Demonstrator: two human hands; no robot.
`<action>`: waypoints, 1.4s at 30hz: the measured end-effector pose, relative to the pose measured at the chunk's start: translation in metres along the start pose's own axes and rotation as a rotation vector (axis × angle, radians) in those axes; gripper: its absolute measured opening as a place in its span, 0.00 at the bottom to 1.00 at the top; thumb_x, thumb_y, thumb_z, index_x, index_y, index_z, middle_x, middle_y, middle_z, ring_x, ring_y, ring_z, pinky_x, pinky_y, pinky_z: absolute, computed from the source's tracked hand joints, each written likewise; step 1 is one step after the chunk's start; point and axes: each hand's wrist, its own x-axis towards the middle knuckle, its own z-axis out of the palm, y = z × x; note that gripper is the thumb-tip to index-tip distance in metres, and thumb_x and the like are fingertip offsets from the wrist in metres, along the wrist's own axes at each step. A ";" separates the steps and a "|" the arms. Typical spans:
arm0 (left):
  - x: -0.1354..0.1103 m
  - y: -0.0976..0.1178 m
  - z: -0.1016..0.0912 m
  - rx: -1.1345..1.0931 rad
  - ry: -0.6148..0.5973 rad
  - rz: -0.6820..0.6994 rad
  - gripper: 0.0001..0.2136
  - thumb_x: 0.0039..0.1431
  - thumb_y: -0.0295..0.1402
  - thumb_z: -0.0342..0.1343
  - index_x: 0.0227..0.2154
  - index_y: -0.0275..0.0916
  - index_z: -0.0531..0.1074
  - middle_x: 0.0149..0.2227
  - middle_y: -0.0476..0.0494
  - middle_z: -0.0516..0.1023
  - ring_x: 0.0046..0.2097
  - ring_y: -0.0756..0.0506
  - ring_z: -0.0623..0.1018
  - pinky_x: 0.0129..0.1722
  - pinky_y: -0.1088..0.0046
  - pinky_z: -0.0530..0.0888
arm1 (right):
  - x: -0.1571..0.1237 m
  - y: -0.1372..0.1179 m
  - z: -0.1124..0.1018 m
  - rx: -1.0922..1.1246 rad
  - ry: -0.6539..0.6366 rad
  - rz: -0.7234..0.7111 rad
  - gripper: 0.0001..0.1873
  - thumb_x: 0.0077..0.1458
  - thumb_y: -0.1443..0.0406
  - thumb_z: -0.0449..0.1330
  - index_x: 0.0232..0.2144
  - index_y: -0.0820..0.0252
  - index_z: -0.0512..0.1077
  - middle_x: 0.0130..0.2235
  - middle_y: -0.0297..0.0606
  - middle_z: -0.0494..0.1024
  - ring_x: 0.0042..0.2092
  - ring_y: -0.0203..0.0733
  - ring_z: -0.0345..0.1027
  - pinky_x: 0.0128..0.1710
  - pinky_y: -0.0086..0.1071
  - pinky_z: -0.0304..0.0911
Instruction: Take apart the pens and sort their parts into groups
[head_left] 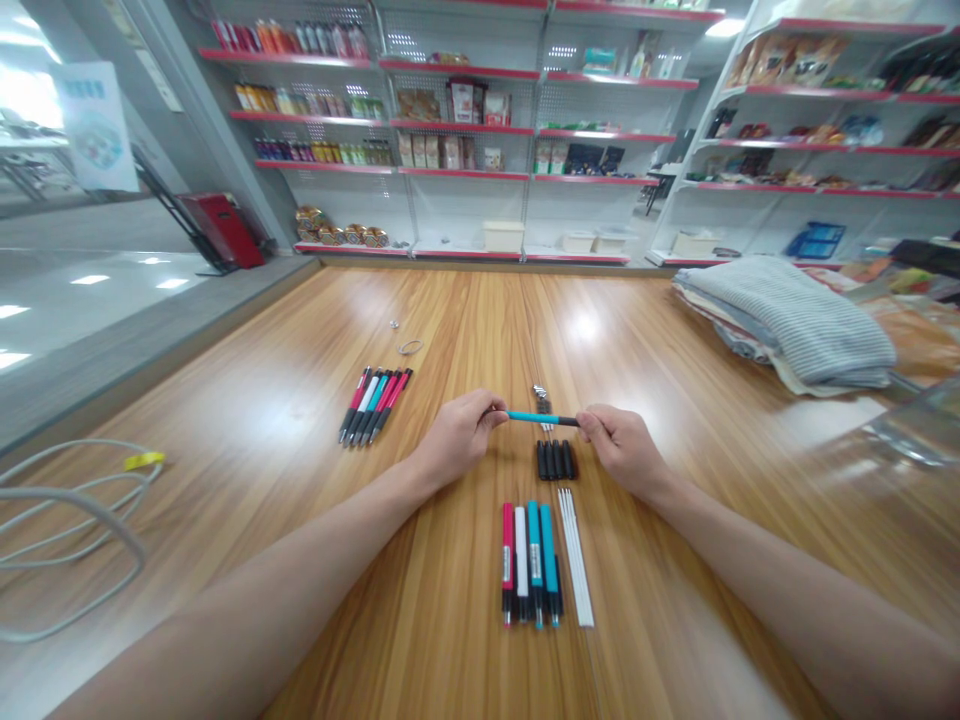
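Note:
A blue pen with a black grip section is stretched level between my two hands. My left hand pinches its blue end, and my right hand pinches the black end. Just below lie several short black pen grips side by side. Small metal parts, seemingly springs and tips, sit behind the pen, partly hidden by it. Nearer to me are pen barrels in pink, white and blue, with thin white refills to their right.
Left of my hands lies a row of pens with black grips. A ring of thin wire is behind them. A pale cable loops at the left, and folded striped cloth is at the right. Stocked shelves stand beyond the wooden table.

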 end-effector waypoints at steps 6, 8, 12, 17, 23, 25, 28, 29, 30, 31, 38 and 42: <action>-0.001 0.001 0.001 0.111 0.001 0.031 0.09 0.64 0.32 0.44 0.34 0.38 0.69 0.32 0.45 0.73 0.33 0.49 0.71 0.33 0.74 0.65 | 0.002 -0.001 0.000 -0.021 -0.029 -0.041 0.20 0.63 0.59 0.47 0.21 0.59 0.65 0.23 0.35 0.67 0.27 0.37 0.61 0.30 0.31 0.55; -0.002 0.001 0.001 0.137 0.011 0.033 0.10 0.64 0.33 0.43 0.33 0.38 0.69 0.32 0.45 0.72 0.33 0.49 0.71 0.33 0.74 0.65 | 0.002 -0.001 0.000 -0.024 -0.028 -0.037 0.20 0.63 0.59 0.47 0.22 0.59 0.65 0.23 0.35 0.68 0.28 0.37 0.61 0.30 0.32 0.55; -0.002 0.001 0.000 0.168 -0.021 0.023 0.14 0.64 0.34 0.43 0.26 0.38 0.68 0.28 0.46 0.70 0.31 0.49 0.69 0.32 0.74 0.64 | 0.002 -0.002 0.000 -0.028 -0.035 -0.046 0.19 0.63 0.60 0.47 0.22 0.59 0.66 0.23 0.35 0.67 0.28 0.37 0.61 0.31 0.32 0.55; 0.000 0.000 -0.002 0.070 -0.101 -0.099 0.19 0.62 0.37 0.43 0.17 0.37 0.60 0.18 0.52 0.59 0.23 0.52 0.61 0.25 0.75 0.56 | 0.002 -0.003 0.000 -0.055 -0.052 -0.094 0.18 0.63 0.62 0.48 0.23 0.60 0.66 0.24 0.35 0.67 0.29 0.37 0.60 0.32 0.32 0.55; 0.002 -0.007 -0.003 -0.131 -0.163 -0.242 0.20 0.62 0.40 0.44 0.16 0.36 0.60 0.16 0.55 0.52 0.20 0.55 0.56 0.22 0.76 0.53 | 0.003 -0.005 0.001 -0.125 -0.036 -0.192 0.16 0.62 0.64 0.48 0.24 0.61 0.66 0.25 0.37 0.66 0.31 0.39 0.58 0.33 0.33 0.53; 0.001 -0.007 -0.003 -0.142 -0.148 -0.234 0.21 0.62 0.40 0.44 0.16 0.35 0.62 0.16 0.55 0.53 0.20 0.54 0.58 0.22 0.76 0.54 | 0.002 -0.006 0.001 -0.145 -0.019 -0.208 0.15 0.62 0.64 0.48 0.24 0.61 0.66 0.25 0.37 0.66 0.31 0.39 0.58 0.33 0.33 0.53; -0.001 -0.002 -0.003 -0.059 -0.046 -0.102 0.18 0.63 0.38 0.45 0.21 0.34 0.69 0.18 0.53 0.59 0.23 0.54 0.62 0.24 0.77 0.57 | 0.000 -0.003 0.000 -0.123 -0.022 -0.150 0.16 0.61 0.63 0.49 0.23 0.61 0.64 0.24 0.36 0.65 0.29 0.37 0.57 0.31 0.32 0.52; -0.002 0.001 -0.003 -0.026 -0.016 -0.030 0.16 0.63 0.38 0.46 0.25 0.34 0.71 0.20 0.52 0.63 0.24 0.53 0.63 0.25 0.77 0.59 | -0.001 -0.001 0.000 -0.099 -0.042 -0.104 0.17 0.61 0.62 0.49 0.22 0.61 0.63 0.23 0.34 0.64 0.27 0.36 0.56 0.29 0.31 0.51; -0.003 0.003 -0.002 0.004 -0.003 0.045 0.14 0.62 0.38 0.47 0.29 0.35 0.72 0.23 0.51 0.66 0.26 0.53 0.65 0.27 0.77 0.60 | -0.001 0.001 -0.001 -0.067 -0.067 -0.050 0.18 0.62 0.61 0.48 0.20 0.61 0.62 0.21 0.32 0.62 0.25 0.34 0.55 0.27 0.30 0.49; -0.004 0.005 -0.001 0.039 -0.003 0.114 0.12 0.62 0.38 0.49 0.32 0.35 0.72 0.26 0.50 0.68 0.27 0.53 0.66 0.28 0.77 0.62 | -0.001 0.003 -0.001 -0.030 -0.093 0.005 0.20 0.62 0.60 0.48 0.19 0.61 0.61 0.20 0.31 0.59 0.23 0.33 0.52 0.25 0.30 0.47; -0.004 0.007 -0.004 0.480 -0.026 0.368 0.15 0.64 0.40 0.45 0.31 0.37 0.70 0.28 0.48 0.70 0.27 0.52 0.68 0.23 0.75 0.57 | -0.001 0.011 -0.001 0.081 -0.158 0.117 0.23 0.62 0.56 0.46 0.18 0.60 0.57 0.17 0.28 0.52 0.21 0.30 0.47 0.22 0.29 0.42; -0.003 0.009 -0.005 0.595 -0.041 0.440 0.17 0.66 0.39 0.43 0.26 0.36 0.67 0.25 0.48 0.70 0.24 0.52 0.66 0.21 0.73 0.52 | -0.001 0.009 -0.001 0.029 -0.160 0.091 0.23 0.63 0.57 0.45 0.18 0.60 0.57 0.17 0.29 0.55 0.21 0.31 0.49 0.23 0.29 0.44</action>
